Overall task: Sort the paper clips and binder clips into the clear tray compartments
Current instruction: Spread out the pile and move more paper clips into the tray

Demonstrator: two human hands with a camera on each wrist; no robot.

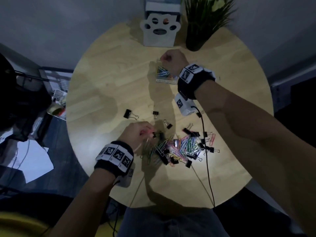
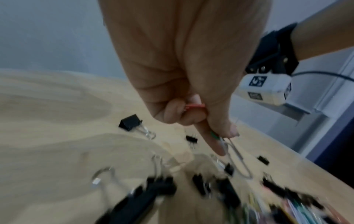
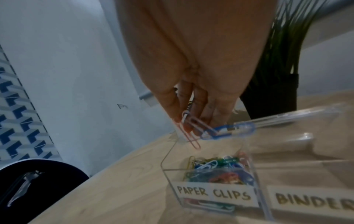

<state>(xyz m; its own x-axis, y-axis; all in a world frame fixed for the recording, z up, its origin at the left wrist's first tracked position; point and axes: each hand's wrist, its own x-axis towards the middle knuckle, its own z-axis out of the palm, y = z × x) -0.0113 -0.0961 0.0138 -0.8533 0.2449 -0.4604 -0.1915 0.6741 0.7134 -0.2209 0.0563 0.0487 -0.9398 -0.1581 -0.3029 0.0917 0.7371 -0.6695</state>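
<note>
Pink and blue paper clips [image 3: 201,130] hang pinched in my right hand [image 3: 193,94] above the clear tray [image 3: 214,195], whose binder side is cut off. My left hand [image 2: 184,91] pinches a silver clip [image 2: 237,159]; below it the pile [image 2: 220,194] blurs on the table [image 2: 57,121].

A round wooden table [image 1: 106,79] is lying under the fingers of both hands. Just beyond the fingers of the right hand [image 1: 172,60], a white box with a paw-shaped cut-out front [image 1: 159,34] is standing upright at the table's far edge. Beside it, a little to the right of those fingers, a grassy green plant [image 1: 203,19] is rising from a dark pot [image 1: 195,41]. Well to the left of the fingers of the left hand [image 1: 136,132], off the table, a roll of tape [image 1: 55,109] is lying among clutter, and a white sheet of paper [image 1: 36,161] is lying on the floor nearer the person. A black cable [image 1: 207,165] is trailing across the table to the right of those fingers.
</note>
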